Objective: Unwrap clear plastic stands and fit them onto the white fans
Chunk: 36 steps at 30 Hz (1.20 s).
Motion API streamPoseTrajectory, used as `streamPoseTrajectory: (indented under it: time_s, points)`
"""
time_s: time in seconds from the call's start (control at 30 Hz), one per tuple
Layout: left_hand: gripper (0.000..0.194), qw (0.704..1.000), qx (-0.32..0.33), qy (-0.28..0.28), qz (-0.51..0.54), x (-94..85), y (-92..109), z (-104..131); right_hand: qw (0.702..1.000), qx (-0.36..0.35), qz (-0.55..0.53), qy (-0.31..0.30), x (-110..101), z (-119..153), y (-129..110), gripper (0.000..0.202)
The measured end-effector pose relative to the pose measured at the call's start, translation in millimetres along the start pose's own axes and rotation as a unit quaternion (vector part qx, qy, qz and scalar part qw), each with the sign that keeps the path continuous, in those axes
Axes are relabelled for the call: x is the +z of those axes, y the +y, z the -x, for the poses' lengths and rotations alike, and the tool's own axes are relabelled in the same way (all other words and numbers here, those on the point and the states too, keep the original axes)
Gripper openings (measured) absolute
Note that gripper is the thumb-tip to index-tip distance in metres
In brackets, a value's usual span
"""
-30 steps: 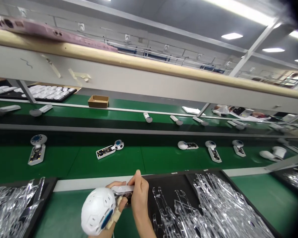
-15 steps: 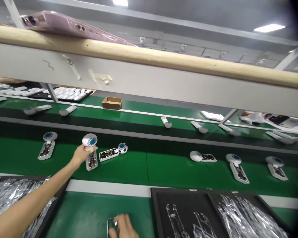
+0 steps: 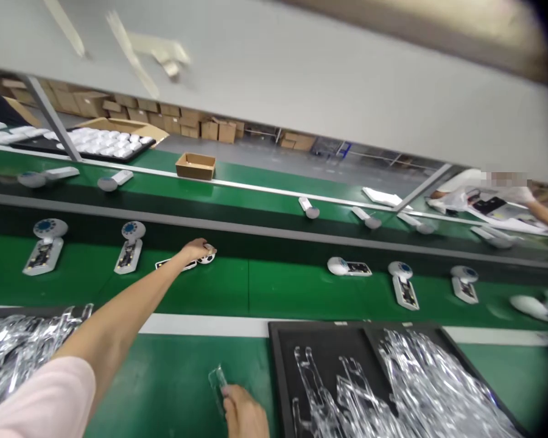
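Observation:
My left hand (image 3: pixel 195 249) reaches out over the green conveyor belt (image 3: pixel 274 289). Its fingers close on the round, football-patterned head of a white handheld device (image 3: pixel 206 255), whose long body lies partly behind my wrist and forearm. To the left lies another such device (image 3: pixel 128 252), blue dots on its head and a circuit board in its uncovered body. Near the front edge my right hand (image 3: pixel 246 413) pinches a clear plastic cover (image 3: pixel 217 384) above the green work surface.
Black trays of clear plastic parts sit at right (image 3: pixel 319 331) and left. More devices (image 3: pixel 404 286) lie along the belt. Behind a rail, a small cardboard box (image 3: pixel 195 167) stands on the far surface. A white shelf board (image 3: pixel 278 91) hangs overhead. Another person's arm (image 3: pixel 543 216) shows far right.
My left hand has let go of the blue-dotted device and moved right to the football-patterned one. My right hand now has the clear cover raised at an angle. The view has tilted downward.

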State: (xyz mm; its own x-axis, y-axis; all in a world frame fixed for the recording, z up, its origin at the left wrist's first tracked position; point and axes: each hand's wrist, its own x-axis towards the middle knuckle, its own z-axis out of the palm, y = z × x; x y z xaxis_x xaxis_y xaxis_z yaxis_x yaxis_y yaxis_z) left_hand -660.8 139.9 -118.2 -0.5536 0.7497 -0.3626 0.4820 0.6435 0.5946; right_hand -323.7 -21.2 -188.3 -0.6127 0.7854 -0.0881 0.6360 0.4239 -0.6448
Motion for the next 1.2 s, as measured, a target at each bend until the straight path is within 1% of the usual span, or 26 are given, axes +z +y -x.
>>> streamPoseTrajectory:
  time_s: [0.07, 0.1, 0.13, 0.17, 0.23, 0.33, 0.37, 0.43, 0.5, 0.53, 0.6, 0.63, 0.67, 0.7, 0.77, 0.8, 0.83, 0.87, 0.93, 1.0, 1.03, 1.1, 1.13, 1.2]
  points:
    - [0.032, 0.999, -0.024, -0.017, -0.019, 5.1, -2, -2, 0.988, 0.075, -0.129, -0.038, -11, 1, 9, 0.030]
    - [0.032, 0.999, -0.033, -0.020, -0.026, 6.8, -4, 1, 0.979, 0.099, -0.173, -0.047, -15, 0, 13, 0.035]
    - [0.031, 0.999, -0.040, -0.020, -0.031, 8.0, -6, 6, 0.973, 0.113, -0.197, -0.046, -18, -1, 16, 0.038]
    - [0.032, 0.998, -0.043, -0.017, -0.032, 8.7, -9, 12, 0.972, 0.117, -0.202, -0.031, -20, -2, 18, 0.039]
    - [0.042, 0.999, -0.037, 0.001, -0.016, 8.3, -11, 28, 0.978, 0.110, -0.174, 0.022, -21, -3, 20, 0.038]
    - [0.066, 0.997, -0.013, 0.048, 0.051, 1.6, -10, 55, 0.989, 0.066, -0.082, 0.106, -17, -1, 22, 0.041]
    - [0.070, 0.994, -0.003, 0.061, 0.086, -2.1, -8, 65, 0.990, 0.044, -0.042, 0.124, -16, 1, 23, 0.043]
    - [0.070, 0.982, 0.020, 0.074, 0.171, -9.9, -4, 87, 0.989, -0.004, 0.036, 0.140, -17, 6, 21, 0.048]
    - [0.064, 0.960, 0.042, 0.064, 0.269, -16.0, 0, 111, 0.984, -0.054, 0.111, 0.126, -26, 12, 18, 0.056]
    - [0.060, 0.946, 0.050, 0.052, 0.315, -17.7, 2, 123, 0.979, -0.081, 0.149, 0.111, -34, 13, 15, 0.060]
    - [0.052, 0.921, 0.061, 0.028, 0.384, -17.9, 4, 146, 0.961, -0.157, 0.216, 0.070, -56, 14, 10, 0.069]
    - [0.049, 0.908, 0.061, 0.017, 0.415, -16.5, 5, 157, 0.948, -0.208, 0.237, 0.042, -68, 12, 7, 0.072]
    - [0.045, 0.890, 0.055, 0.004, 0.452, -14.3, 5, 167, 0.933, -0.264, 0.243, 0.012, -80, 9, 5, 0.074]
    - [0.041, 0.867, 0.041, -0.010, 0.496, -11.6, 6, 176, 0.918, -0.317, 0.236, -0.021, -91, 5, 4, 0.075]
    - [0.038, 0.806, 0.002, -0.042, 0.590, -5.5, 7, 191, 0.893, -0.395, 0.203, -0.072, -107, -4, 2, 0.069]
    - [0.037, 0.776, -0.017, -0.053, 0.628, -2.6, 7, 197, 0.886, -0.415, 0.188, -0.084, -111, -9, 1, 0.063]
    - [0.038, 0.755, -0.033, -0.058, 0.652, -0.2, 8, 202, 0.882, -0.427, 0.178, -0.089, -114, -13, -1, 0.058]
    - [0.039, 0.748, -0.040, -0.057, 0.660, 1.7, 8, 205, 0.881, -0.431, 0.172, -0.091, -115, -17, -2, 0.054]
    - [0.043, 0.752, -0.041, -0.041, 0.657, 3.8, 6, 211, 0.892, -0.414, 0.159, -0.091, -113, -20, -5, 0.049]
    - [0.047, 0.766, -0.036, -0.016, 0.641, 4.6, 4, 214, 0.920, -0.360, 0.140, -0.070, -109, -19, -10, 0.051]
    - [0.049, 0.777, -0.034, -0.001, 0.629, 5.1, 3, 216, 0.935, -0.327, 0.127, -0.049, -107, -17, -12, 0.054]
    - [0.052, 0.801, -0.029, 0.029, 0.598, 7.5, 2, 221, 0.959, -0.265, 0.099, 0.021, -102, -15, -22, 0.059]
    - [0.054, 0.813, -0.026, 0.038, 0.581, 9.6, 4, 224, 0.965, -0.240, 0.088, 0.064, -99, -15, -29, 0.060]
    - [0.056, 0.830, -0.015, 0.042, 0.557, 14.8, 11, 232, 0.967, -0.207, 0.073, 0.128, -92, -18, -47, 0.058]
